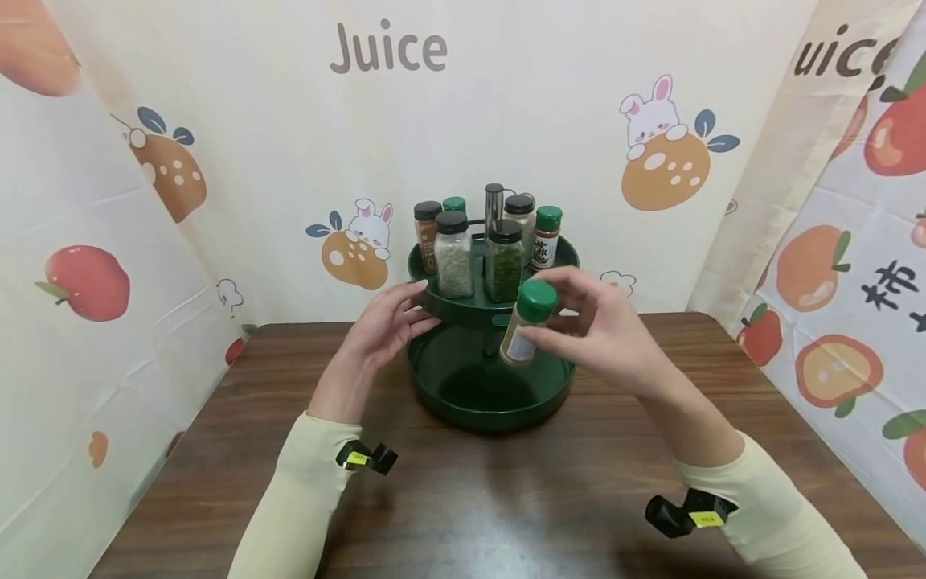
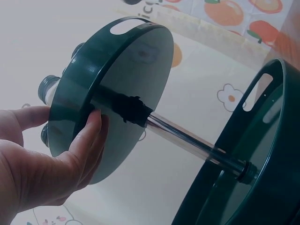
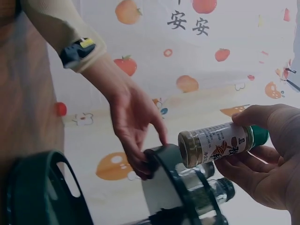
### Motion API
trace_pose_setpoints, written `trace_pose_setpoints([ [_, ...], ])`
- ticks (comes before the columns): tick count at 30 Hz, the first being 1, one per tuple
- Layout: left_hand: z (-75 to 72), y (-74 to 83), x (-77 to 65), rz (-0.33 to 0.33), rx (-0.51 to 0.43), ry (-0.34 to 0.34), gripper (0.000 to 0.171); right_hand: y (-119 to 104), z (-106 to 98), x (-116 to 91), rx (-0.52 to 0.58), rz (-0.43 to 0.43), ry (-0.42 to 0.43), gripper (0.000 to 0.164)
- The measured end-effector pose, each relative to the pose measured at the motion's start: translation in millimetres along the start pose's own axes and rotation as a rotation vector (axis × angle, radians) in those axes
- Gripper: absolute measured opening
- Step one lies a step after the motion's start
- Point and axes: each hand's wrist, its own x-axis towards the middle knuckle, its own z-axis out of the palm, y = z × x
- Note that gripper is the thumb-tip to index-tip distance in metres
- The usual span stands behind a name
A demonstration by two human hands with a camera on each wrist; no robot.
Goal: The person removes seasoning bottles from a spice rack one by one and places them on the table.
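My right hand [image 1: 611, 338] holds a spice jar [image 1: 517, 346] with a green cap and pale brown contents. The jar is tilted, just in front of the rim of the upper tray [image 1: 463, 309] of a dark green two-tier turntable rack. In the right wrist view, thumb and fingers pinch the jar [image 3: 220, 143] near its cap; its label shows. My left hand [image 1: 379, 330] grips the upper tray's left edge, thumb at the rim and fingers underneath. On this tray stand a white-filled jar [image 1: 454, 261], a green herb jar [image 1: 504, 265] and several others.
The lower tray [image 1: 492, 420] rests on a brown wooden table [image 1: 463, 498]. A metal post [image 2: 187, 140] joins the tiers. Among the jars at the tray's right is a green-capped red one [image 1: 545, 241]. Fruit-printed curtains [image 1: 535, 104] stand behind and at both sides.
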Motion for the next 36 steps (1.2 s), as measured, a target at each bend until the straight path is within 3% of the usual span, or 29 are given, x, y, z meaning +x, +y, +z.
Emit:
trace_pose_setpoints([
  [10,1.6,-0.3,0.2,0.005,0.009,-0.020,0.055,17,23,-20,-0.007,0.070,-0.045,0.047],
  [26,1.0,-1.9,1.0,0.006,0.004,-0.017,0.057,44,53,-29,0.023,0.123,-0.138,0.045],
  [36,1.5,-2.2,-0.3,0.021,0.009,-0.024,0.057,27,65,-32,0.009,0.109,-0.176,0.043],
])
